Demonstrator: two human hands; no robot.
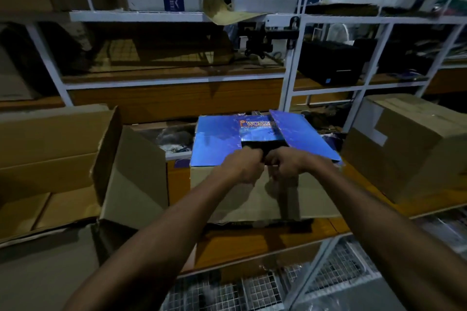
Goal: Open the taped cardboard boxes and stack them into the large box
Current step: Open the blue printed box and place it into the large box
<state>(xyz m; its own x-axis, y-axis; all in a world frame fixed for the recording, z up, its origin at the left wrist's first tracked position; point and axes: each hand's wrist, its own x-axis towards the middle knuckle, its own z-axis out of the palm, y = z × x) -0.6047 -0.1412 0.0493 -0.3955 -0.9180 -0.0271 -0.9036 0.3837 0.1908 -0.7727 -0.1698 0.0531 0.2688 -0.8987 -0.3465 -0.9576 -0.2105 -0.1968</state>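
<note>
Two hands on the blue Wonder box
Left hand and right hand both pinch its near flap edge; big open carton sits left of it.

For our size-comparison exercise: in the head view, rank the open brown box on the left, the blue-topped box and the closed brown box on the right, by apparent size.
1. Open brown box, though nearer.
2. Closed brown box and blue-topped box: too alike.

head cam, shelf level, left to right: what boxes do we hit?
Large open box with its flaps up → blue-topped box in the middle, flaps partly open, left hand and right hand both at its near edge → closed brown box.
</note>
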